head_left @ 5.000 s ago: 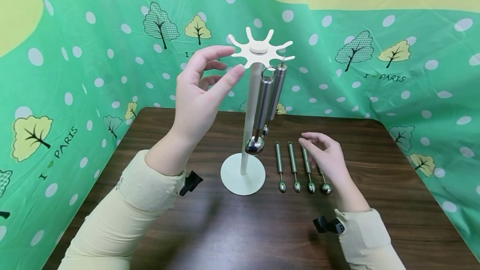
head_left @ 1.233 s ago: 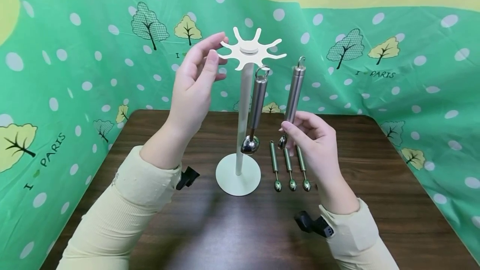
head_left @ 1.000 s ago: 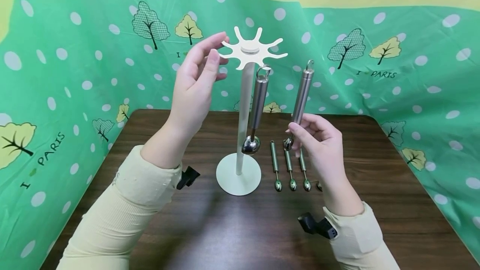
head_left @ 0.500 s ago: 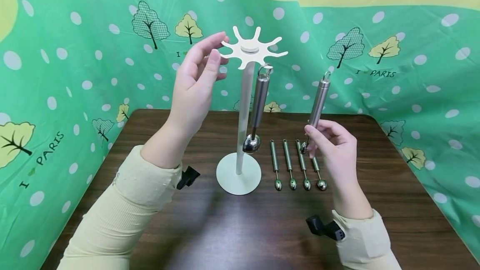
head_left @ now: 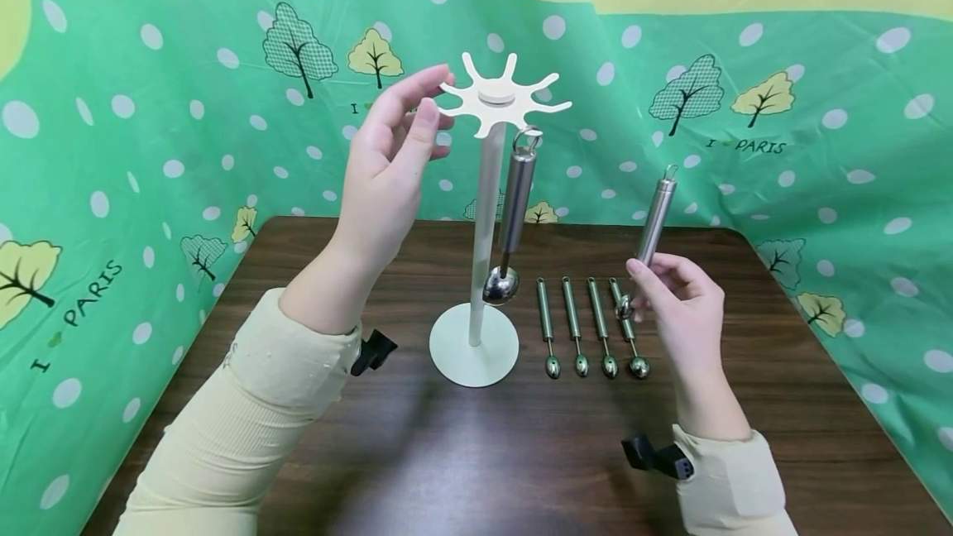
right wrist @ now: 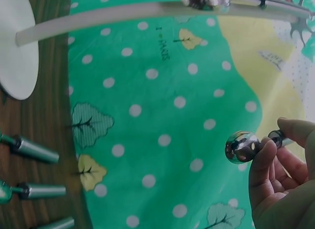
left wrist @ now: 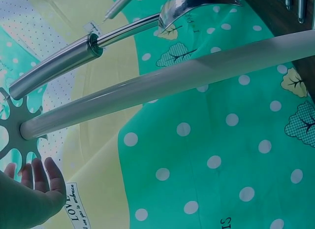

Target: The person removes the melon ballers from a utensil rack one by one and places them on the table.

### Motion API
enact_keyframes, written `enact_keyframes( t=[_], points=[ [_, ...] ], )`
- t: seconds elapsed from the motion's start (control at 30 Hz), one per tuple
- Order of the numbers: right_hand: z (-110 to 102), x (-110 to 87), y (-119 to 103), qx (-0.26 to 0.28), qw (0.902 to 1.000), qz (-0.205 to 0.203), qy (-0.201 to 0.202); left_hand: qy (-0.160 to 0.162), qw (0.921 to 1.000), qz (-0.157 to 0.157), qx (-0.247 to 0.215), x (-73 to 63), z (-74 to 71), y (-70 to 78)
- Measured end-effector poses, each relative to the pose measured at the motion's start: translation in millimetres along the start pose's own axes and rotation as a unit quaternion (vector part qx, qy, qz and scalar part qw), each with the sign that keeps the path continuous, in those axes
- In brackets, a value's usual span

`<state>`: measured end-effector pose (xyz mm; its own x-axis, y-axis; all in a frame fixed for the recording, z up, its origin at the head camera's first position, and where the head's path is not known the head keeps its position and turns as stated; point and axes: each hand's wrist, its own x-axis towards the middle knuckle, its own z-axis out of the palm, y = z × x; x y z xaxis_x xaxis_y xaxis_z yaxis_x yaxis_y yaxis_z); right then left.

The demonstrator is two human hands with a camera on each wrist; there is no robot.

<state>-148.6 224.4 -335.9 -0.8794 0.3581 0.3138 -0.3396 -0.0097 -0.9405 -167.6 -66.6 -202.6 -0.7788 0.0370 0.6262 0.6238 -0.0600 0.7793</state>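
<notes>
In the head view my left hand (head_left: 390, 155) holds prongs at the left side of a white hanging rack (head_left: 495, 102) between thumb and fingers. One steel melon baller (head_left: 515, 197) hangs by its ring from a front prong, bowl down. My right hand (head_left: 688, 308) pinches another melon baller (head_left: 655, 217) near its neck, handle and ring upward, apart from the rack. The right wrist view shows its round bowl (right wrist: 241, 147) beside the thumb. Below and left of that hand, several similar melon ballers (head_left: 596, 313) lie in a row on the table.
The rack's round white base (head_left: 474, 366) stands on the dark wooden table (head_left: 462, 453). A green patterned cloth (head_left: 246, 106) covers the back and sides. Black wrist cameras (head_left: 375, 352) are strapped at both sleeves.
My right hand has taken one of the two hanging melon ballers off the rack and moved it right and down. My left hand has come onto the rack and stayed there.
</notes>
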Motion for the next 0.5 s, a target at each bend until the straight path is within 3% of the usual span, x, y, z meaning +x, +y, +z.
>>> enact_keyframes(
  t=[0.5],
  points=[
    [-33.4, 8.0, 19.8, -0.070, 0.9956, 0.058, 0.024, -0.002, 1.0000, 0.001, 0.005, 0.0, -1.2, -0.5]
  ],
)
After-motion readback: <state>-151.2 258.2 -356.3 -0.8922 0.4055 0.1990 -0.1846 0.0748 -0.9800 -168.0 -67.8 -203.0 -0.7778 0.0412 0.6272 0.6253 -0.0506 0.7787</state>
